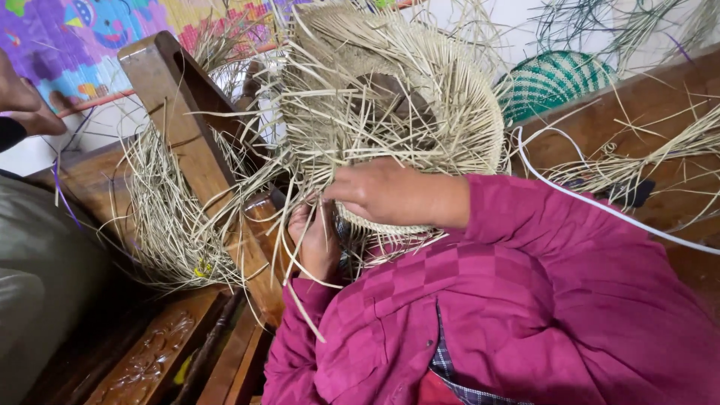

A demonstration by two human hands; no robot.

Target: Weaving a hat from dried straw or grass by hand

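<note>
Two bare hands work at the lower rim of a half-woven straw basket [390, 97], which sits directly above and against them, its open mouth turned toward the camera and loose strands bristling from its whole edge. Right hand [386, 191] lies across the basket's lower rim, fingers curled over the woven edge and gripping it; the sleeve behind it is magenta with a checked weave. Left hand [315, 240] sits just below and to the left of the right one, fingers closed around a few pale straw strands [296, 277] that trail down past the wrist. Left of both hands, a carved wooden armrest [187, 127] runs diagonally, with a bundle of loose straw [169, 217] draped against it. Well above and to the right of the right hand, a green-and-white woven basket [551, 82] rests behind a wooden bench back [652, 97], more straw lying on that wood. A white cord [600, 206] crosses just beyond the right sleeve. At far left, another person's hand [22, 101] shows, apart from the work.
</note>
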